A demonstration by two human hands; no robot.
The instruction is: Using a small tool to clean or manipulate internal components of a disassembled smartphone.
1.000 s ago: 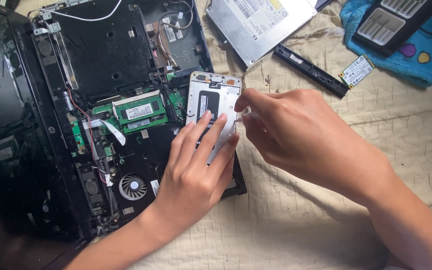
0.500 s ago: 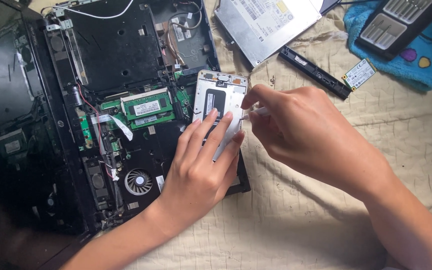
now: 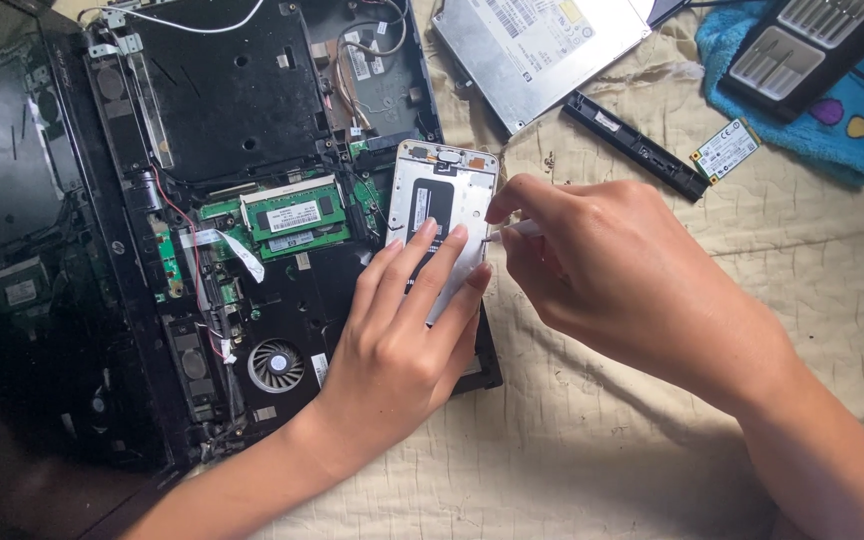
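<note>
Head view: an opened black laptop chassis lies underside up on a beige quilted cloth, its green memory module and round cooling fan exposed. A silver drive caddy with a black label sits at the chassis's right edge, partly raised out of its bay as far as can be judged. The left hand lies flat on the caddy, fingers spread and pressing down on its face. The right hand is just beside the caddy's right edge, thumb and forefinger pinching a small slender white item; whether it is a tool or a screw cannot be told. Above, well apart, lie a silver optical drive, a black trim strip, a small green wireless card and a blue towel carrying a dark tray. Judged risks: the pinched item could slip and drop into the open chassis or the cloth's folds; uneven pressure from the left hand could tilt the caddy and strain its connector.
</note>
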